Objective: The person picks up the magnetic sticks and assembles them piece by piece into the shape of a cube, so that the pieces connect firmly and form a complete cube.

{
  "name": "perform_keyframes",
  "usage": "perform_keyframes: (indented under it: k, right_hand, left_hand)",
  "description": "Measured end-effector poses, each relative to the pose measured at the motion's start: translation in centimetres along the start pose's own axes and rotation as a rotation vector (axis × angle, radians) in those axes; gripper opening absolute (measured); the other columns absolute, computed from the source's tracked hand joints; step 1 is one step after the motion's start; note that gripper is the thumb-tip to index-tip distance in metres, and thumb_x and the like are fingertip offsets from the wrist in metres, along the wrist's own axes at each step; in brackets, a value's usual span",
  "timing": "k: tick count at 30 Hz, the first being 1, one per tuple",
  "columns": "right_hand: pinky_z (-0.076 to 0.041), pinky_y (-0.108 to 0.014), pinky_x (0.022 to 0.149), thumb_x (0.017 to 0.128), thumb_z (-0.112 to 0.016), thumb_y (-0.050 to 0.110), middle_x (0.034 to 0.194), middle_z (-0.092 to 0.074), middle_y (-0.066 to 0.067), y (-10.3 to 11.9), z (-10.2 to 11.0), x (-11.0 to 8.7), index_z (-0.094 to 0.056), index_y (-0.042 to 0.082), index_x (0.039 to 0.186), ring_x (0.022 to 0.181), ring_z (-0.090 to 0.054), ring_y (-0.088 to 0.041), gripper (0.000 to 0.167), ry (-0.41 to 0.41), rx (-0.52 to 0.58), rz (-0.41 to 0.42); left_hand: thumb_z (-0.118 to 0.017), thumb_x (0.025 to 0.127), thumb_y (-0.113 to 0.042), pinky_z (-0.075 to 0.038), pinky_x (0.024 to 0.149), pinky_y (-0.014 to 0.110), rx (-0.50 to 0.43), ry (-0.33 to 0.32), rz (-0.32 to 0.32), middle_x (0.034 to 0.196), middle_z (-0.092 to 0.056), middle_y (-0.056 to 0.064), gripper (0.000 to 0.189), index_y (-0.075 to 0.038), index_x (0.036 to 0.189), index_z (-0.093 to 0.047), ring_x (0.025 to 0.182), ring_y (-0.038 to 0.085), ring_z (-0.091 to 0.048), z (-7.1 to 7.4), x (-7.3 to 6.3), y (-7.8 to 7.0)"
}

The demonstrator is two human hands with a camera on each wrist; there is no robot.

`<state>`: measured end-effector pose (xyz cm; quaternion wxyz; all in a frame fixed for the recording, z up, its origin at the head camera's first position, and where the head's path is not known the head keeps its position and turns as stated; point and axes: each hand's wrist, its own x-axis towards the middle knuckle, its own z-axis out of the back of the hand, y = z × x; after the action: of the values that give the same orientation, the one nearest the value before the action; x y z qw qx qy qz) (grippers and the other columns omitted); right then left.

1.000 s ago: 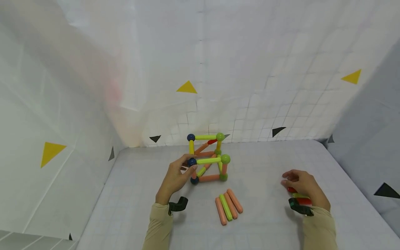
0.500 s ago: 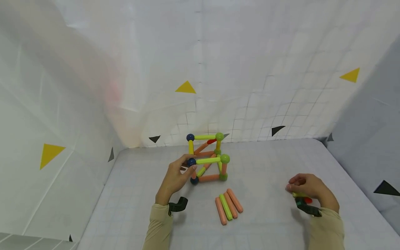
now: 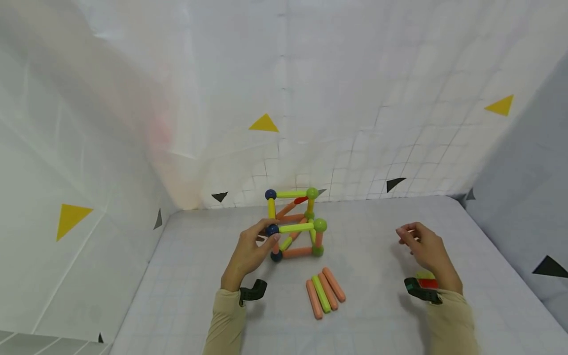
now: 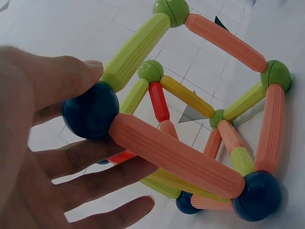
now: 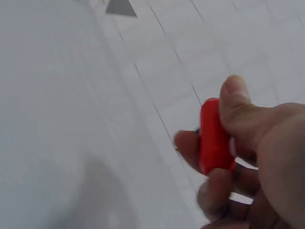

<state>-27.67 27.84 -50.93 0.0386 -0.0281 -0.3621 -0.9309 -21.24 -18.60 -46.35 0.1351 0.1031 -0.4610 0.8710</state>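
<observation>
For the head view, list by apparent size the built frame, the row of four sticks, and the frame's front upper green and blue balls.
By outline:
1. Built frame
2. Row of four sticks
3. Green ball, blue ball: too alike to rank

Left hand (image 4: pixel 43 176) grips a glossy dark blue plastic ball (image 4: pixel 90 110), the landmark here; thumb along its top, other fingers below and behind. Attached to landmark: ridged lime-green plastic rod (image 4: pixel 138 52), running up and right to a glossy green plastic ball (image 4: pixel 170 10); ridged salmon plastic rod (image 4: pixel 178 155), running down and right to a second dark blue plastic ball (image 4: pixel 257 195). Right of and above landmark, farther back: short red plastic rod (image 4: pixel 159 101) and ridged yellow plastic rod (image 4: pixel 188 97), both meeting a smaller-looking green plastic ball (image 4: pixel 150 71).
</observation>
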Motion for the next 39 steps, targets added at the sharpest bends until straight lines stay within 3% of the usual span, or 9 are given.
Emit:
perform_keyframes:
  k: [4, 7, 10, 16, 22, 26, 31, 39]
  right_hand:
    - [-0.056, -0.028, 0.061, 0.109, -0.056, 0.048, 0.113, -0.074, -0.023, 3.0, -1.2, 0.2, -0.059, 0.002, 0.135, 0.083, -0.067, -0.032, 0.053, -0.038, 0.111, 0.052]
    - [-0.060, -0.031, 0.067, 0.109, -0.060, 0.039, 0.123, -0.071, -0.027, 5.1, -1.9, -0.1, -0.055, 0.000, 0.142, 0.084, -0.070, -0.032, 0.051, -0.004, 0.204, 0.091]
    - [-0.062, -0.029, 0.075, 0.108, -0.063, 0.033, 0.129, -0.070, -0.026, 7.3, -2.4, -0.4, -0.055, 0.000, 0.144, 0.088, -0.073, -0.022, 0.049, 0.033, 0.270, 0.119]
    - [-0.062, -0.027, 0.078, 0.105, -0.069, 0.019, 0.123, -0.071, -0.022, 10.8, -3.4, -1.3, -0.062, 0.003, 0.136, 0.088, -0.072, -0.017, 0.036, 0.071, 0.377, 0.141]
    - [-0.057, -0.030, 0.063, 0.100, -0.076, 0.020, 0.111, -0.073, -0.014, 13.1, -5.1, -2.2, -0.068, 0.010, 0.126, 0.076, -0.065, -0.020, 0.029, 0.138, 0.381, 0.211]
    - [-0.044, -0.027, 0.049, 0.097, -0.080, 0.026, 0.105, -0.076, -0.006, 14.3, -6.3, -2.9, -0.074, 0.015, 0.118, 0.063, -0.057, -0.016, 0.024, 0.145, 0.346, 0.260]
    - [-0.037, -0.024, 0.049, 0.091, -0.086, 0.021, 0.098, -0.076, 0.000, 15.6, -7.9, -3.8, -0.078, 0.017, 0.107, 0.057, -0.048, -0.010, 0.018, 0.128, 0.327, 0.327]
    - [-0.042, -0.022, 0.047, 0.090, -0.086, 0.016, 0.097, -0.080, -0.005, 17.2, -12.2, -5.0, -0.079, 0.010, 0.106, 0.052, -0.050, -0.005, 0.019, 0.020, 0.323, 0.435]
  left_hand:
    - [-0.068, 0.106, -0.029, -0.059, 0.095, 0.055, 0.000, -0.007, 0.004, 0.127, -0.073, 0.003, 0.036, -0.020, 0.140, -0.067, 0.112, 0.026, -0.070, 0.2, -0.1, -0.1]
    - [-0.068, 0.106, -0.030, -0.059, 0.095, 0.051, 0.002, -0.019, 0.011, 0.124, -0.074, 0.002, 0.033, -0.023, 0.139, -0.067, 0.112, 0.024, -0.070, 0.3, -0.2, -0.1]
    - [-0.069, 0.106, -0.029, -0.060, 0.094, 0.048, -0.001, -0.032, 0.009, 0.118, -0.074, 0.002, 0.031, -0.024, 0.136, -0.068, 0.110, 0.023, -0.070, 0.4, -0.2, -0.1]
    - [-0.068, 0.106, -0.030, -0.060, 0.094, 0.047, -0.011, -0.022, -0.003, 0.116, -0.074, 0.003, 0.032, -0.018, 0.136, -0.067, 0.111, 0.023, -0.071, 0.5, -0.1, 0.0]
    - [-0.067, 0.107, -0.029, -0.059, 0.096, 0.048, -0.037, -0.009, 0.011, 0.121, -0.075, 0.002, 0.031, -0.018, 0.135, -0.069, 0.114, 0.023, -0.071, 0.7, -0.2, -0.1]
    - [-0.066, 0.107, -0.029, -0.058, 0.097, 0.048, -0.059, -0.010, 0.007, 0.126, -0.075, 0.001, 0.029, -0.020, 0.135, -0.070, 0.116, 0.022, -0.070, 0.7, -0.2, 0.0]
    - [-0.067, 0.107, -0.029, -0.058, 0.096, 0.048, -0.068, -0.006, -0.002, 0.126, -0.075, 0.001, 0.030, -0.019, 0.135, -0.070, 0.116, 0.021, -0.070, 0.6, -0.2, -0.1]
    - [-0.068, 0.106, -0.029, -0.059, 0.096, 0.047, -0.053, -0.008, 0.016, 0.123, -0.075, 0.002, 0.030, -0.017, 0.134, -0.071, 0.114, 0.021, -0.071, 0.6, -0.3, -0.2]
